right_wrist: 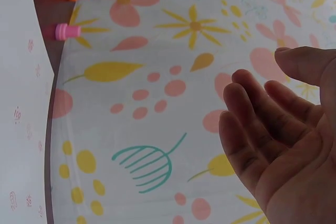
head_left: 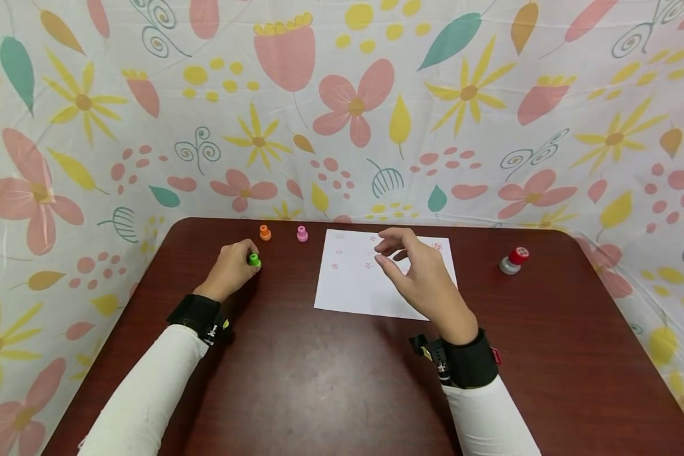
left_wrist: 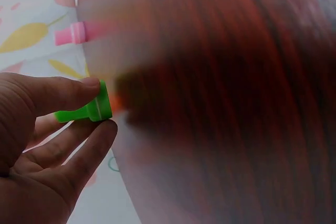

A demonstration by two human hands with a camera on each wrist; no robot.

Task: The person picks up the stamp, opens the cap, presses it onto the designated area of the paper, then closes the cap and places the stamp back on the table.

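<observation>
At the table's left side, my left hand (head_left: 232, 266) pinches a small green stamp (head_left: 254, 260) between thumb and fingers. The left wrist view shows the green stamp (left_wrist: 94, 106) lying sideways in the grip, its wide end away from the palm. My right hand (head_left: 424, 278) hovers over a white sheet of paper (head_left: 348, 288) with red stamped marks. Nothing is in that hand; in the right wrist view the fingers (right_wrist: 241, 145) are loosely bent and the thumb stands apart. Part of the sheet is hidden behind it.
An orange stamp (head_left: 265, 233) and a pink stamp (head_left: 302, 234) stand near the table's back edge. To the right of the paper is a red-topped stamp (head_left: 514, 260) with a pale base. Behind the dark wooden table (head_left: 319, 380) hangs a flowered cloth (head_left: 353, 152).
</observation>
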